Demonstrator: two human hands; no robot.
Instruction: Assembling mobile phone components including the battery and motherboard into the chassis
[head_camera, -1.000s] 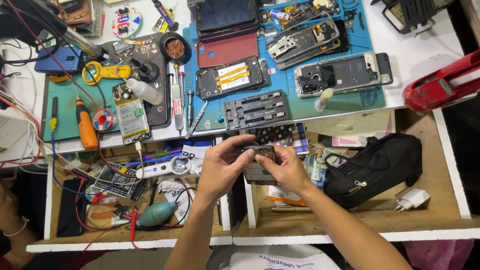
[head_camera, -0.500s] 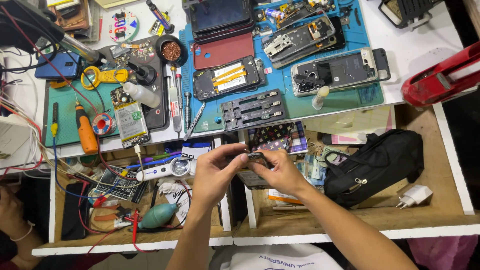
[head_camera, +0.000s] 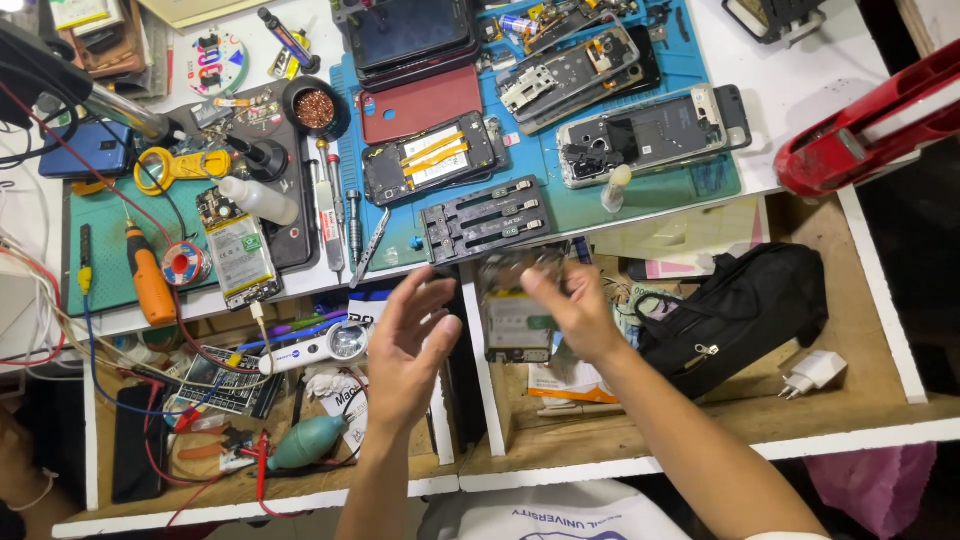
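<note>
1. Cluttered repair bench, white-topped, with a blue work mat (head_camera: 560, 215) across its middle and open wooden compartments below the front edge.
2. On the mat lie several opened phones: one with yellow strips inside (head_camera: 432, 160), a silver-framed one (head_camera: 655, 132) to its right, and a dark red back cover (head_camera: 420, 102) just behind it.
3. At the mat's front edge sits a black slotted holder (head_camera: 487, 217), directly behind the hands.
4. Left of the mat: a white dropper bottle (head_camera: 257, 199), an orange-handled screwdriver (head_camera: 150, 277), a yellow tool (head_camera: 172, 167) and a small pot of brass-coloured wool (head_camera: 314, 108).
5. Right of the mat a red tool (head_camera: 870, 125) juts in; below it a black pouch (head_camera: 740, 310) and a white charger plug (head_camera: 812, 372) rest in the right compartment.
6. The left compartment holds a white magnifier (head_camera: 315, 347), a teal rubber blower (head_camera: 305, 440) and tangled red wires.
7. The right hand (head_camera: 575, 310) pinches a phone part (head_camera: 517, 305) by its upper edge, just in front of the slotted holder; motion blur hides its detail.
8. The left hand (head_camera: 410, 345) is spread, fingers apart and empty, just left of the part and not touching it, with the white divider between compartments beneath the gap.
</note>
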